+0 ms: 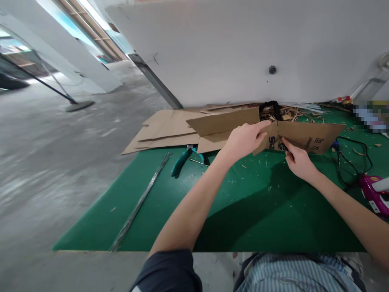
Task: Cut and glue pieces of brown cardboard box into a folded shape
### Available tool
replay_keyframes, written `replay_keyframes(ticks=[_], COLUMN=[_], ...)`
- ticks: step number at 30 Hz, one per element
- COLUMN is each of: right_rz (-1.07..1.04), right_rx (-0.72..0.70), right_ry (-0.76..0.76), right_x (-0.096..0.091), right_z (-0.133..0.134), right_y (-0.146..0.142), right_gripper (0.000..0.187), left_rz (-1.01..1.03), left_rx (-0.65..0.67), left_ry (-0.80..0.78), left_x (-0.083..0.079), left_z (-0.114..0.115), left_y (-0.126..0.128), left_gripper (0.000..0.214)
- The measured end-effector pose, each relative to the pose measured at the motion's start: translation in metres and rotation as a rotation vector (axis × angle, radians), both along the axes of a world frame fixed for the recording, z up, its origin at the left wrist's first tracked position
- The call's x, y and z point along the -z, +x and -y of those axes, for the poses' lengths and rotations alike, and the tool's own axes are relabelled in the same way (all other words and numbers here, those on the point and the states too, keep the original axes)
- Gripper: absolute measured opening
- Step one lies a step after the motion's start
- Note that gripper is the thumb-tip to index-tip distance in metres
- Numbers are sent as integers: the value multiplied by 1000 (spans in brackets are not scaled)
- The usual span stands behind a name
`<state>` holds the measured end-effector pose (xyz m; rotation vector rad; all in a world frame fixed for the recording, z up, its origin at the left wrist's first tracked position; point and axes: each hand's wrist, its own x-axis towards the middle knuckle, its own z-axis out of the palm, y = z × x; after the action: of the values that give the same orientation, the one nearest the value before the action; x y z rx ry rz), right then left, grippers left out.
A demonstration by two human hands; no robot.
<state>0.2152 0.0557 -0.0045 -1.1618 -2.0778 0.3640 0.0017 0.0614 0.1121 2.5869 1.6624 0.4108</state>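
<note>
A folded brown cardboard box (pixel 306 136) with dark printing stands partly unfolded on the green tabletop, its flaps spread left and right. My left hand (pixel 245 140) is closed on the cardboard near its middle, with the index finger stretched along the top edge. Against the printed face, close to the crease, my right hand (pixel 299 160) presses its index finger, while the thumb sits lower. The far sides of the box are hidden. Left of it lie pliers with teal handles (pixel 181 162) and a thin metal rod (pixel 198 162).
Flat cardboard sheets (pixel 165 125) are stacked at the back left. A bundle of thin wires (pixel 141 200) lies along the left of the green table (pixel 100 227). Wood scraps (pixel 288 112) pile up against the wall. A magenta power strip (pixel 374 194) and black cord (pixel 354 166) occupy the right.
</note>
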Motion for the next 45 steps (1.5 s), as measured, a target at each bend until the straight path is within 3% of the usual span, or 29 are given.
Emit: replay_keyframes(ticks=[4, 12, 19, 26, 34, 38, 42, 45], right_rz=[-7, 1, 71, 16, 33, 8, -22, -53], right_rx=[14, 30, 50, 49, 55, 53, 60, 58], right_ry=[8, 54, -6, 8, -88, -110, -114, -66], right_x=[12, 3, 21, 5, 17, 12, 10, 11], right_z=[7, -3, 14, 4, 18, 21, 23, 25], right_y=[4, -3, 7, 1, 8, 7, 7, 8], right_gripper=[55, 56, 56, 56, 55, 54, 54, 53], left_rz=[-7, -34, -48, -35, -133, -61, -30, -51], left_rx=[14, -15, -33, -23, 21, 37, 87, 179], left_ry=[25, 14, 30, 16, 4, -15, -172, -353], left_x=[1, 0, 1, -2, 22, 18, 3, 4], left_z=[-1, 1, 3, 2, -4, -9, -13, -16], left_y=[0, 3, 5, 4, 8, 1, -18, -26], left_gripper=[46, 45, 45, 46, 43, 45, 47, 50])
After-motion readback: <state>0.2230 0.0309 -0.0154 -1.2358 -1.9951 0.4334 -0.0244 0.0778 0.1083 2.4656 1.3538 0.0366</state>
